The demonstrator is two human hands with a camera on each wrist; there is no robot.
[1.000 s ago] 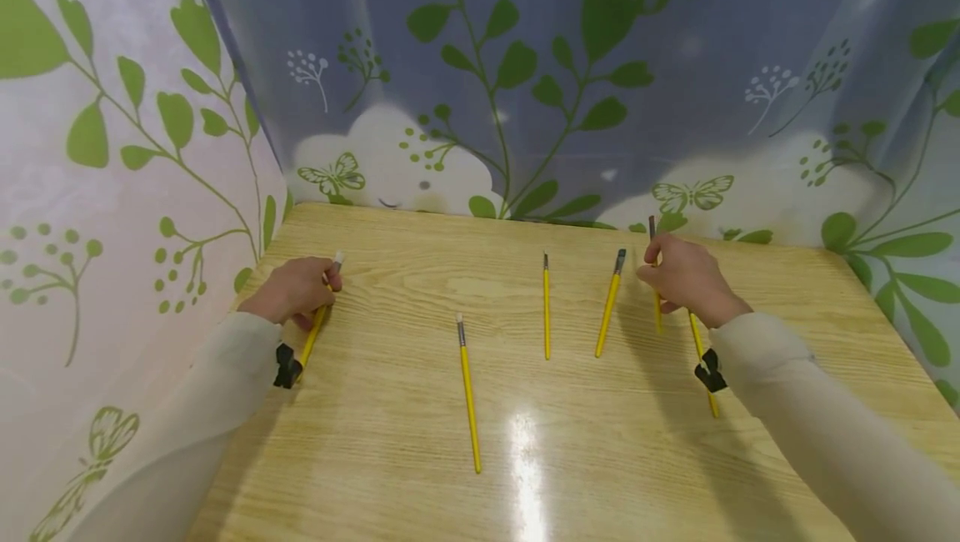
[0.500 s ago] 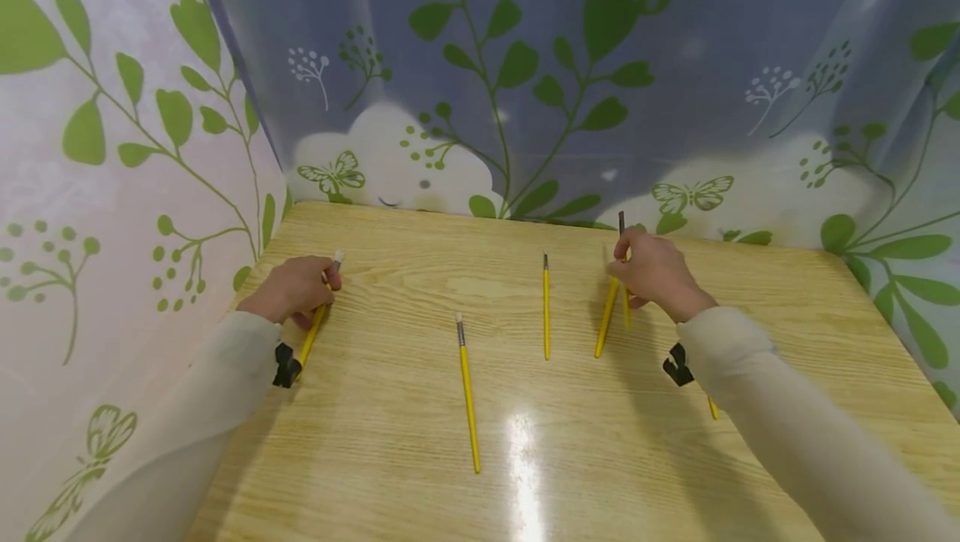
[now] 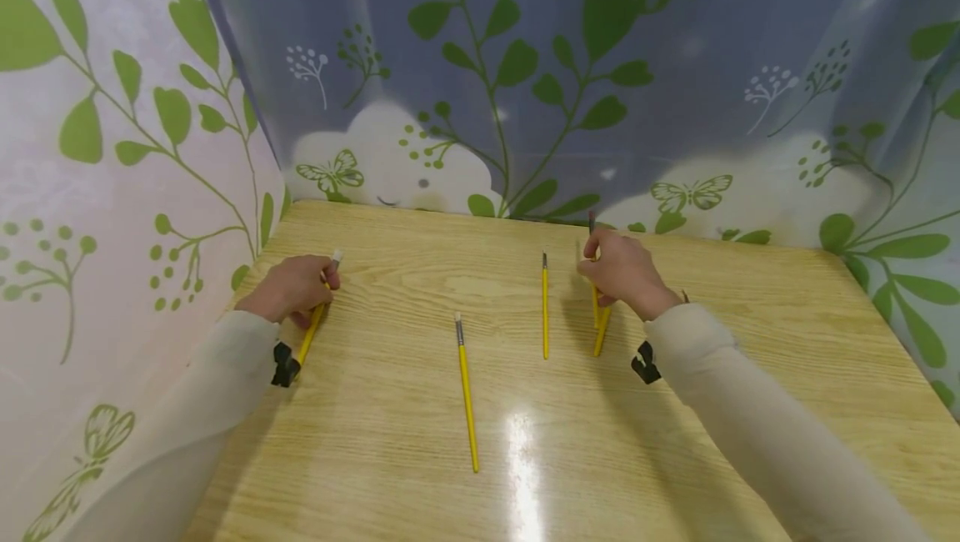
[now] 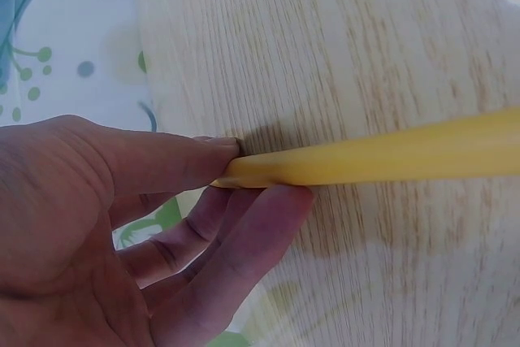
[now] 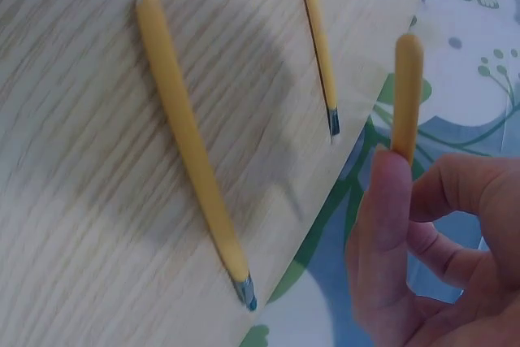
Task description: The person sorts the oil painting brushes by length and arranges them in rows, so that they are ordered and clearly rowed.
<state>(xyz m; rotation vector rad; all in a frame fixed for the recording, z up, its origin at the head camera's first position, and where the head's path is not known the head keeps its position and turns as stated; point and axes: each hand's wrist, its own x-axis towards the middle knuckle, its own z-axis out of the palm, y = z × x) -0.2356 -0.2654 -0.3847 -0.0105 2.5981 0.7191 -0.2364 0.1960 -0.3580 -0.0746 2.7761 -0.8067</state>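
Near the table's left edge my left hand [image 3: 292,285] pinches a yellow-handled paintbrush [image 3: 311,335] with white bristles, thumb and fingers around it. In the left wrist view its yellow handle [image 4: 390,152] runs out to the right. My right hand [image 3: 626,271] pinches a second paintbrush [image 3: 592,223], dark-bristled, and holds it steeply; its handle end [image 5: 407,87] points up past the fingertips in the right wrist view. Beneath that hand a flat paintbrush [image 3: 602,340] lies on the table, its bristle end hidden in the head view but visible in the right wrist view.
Left of the right hand lies a thin paintbrush [image 3: 546,308]. A white-bristled paintbrush [image 3: 467,392] lies nearer the front. Under the right forearm another brush is mostly covered, its tip [image 3: 684,296] peeking out. Patterned curtains [image 3: 405,158] border the wooden table [image 3: 390,425].
My right hand has moved left with its upright paintbrush, from the right of the flat brush to over it. The forearm now covers the rightmost brush. My left hand has stayed put.
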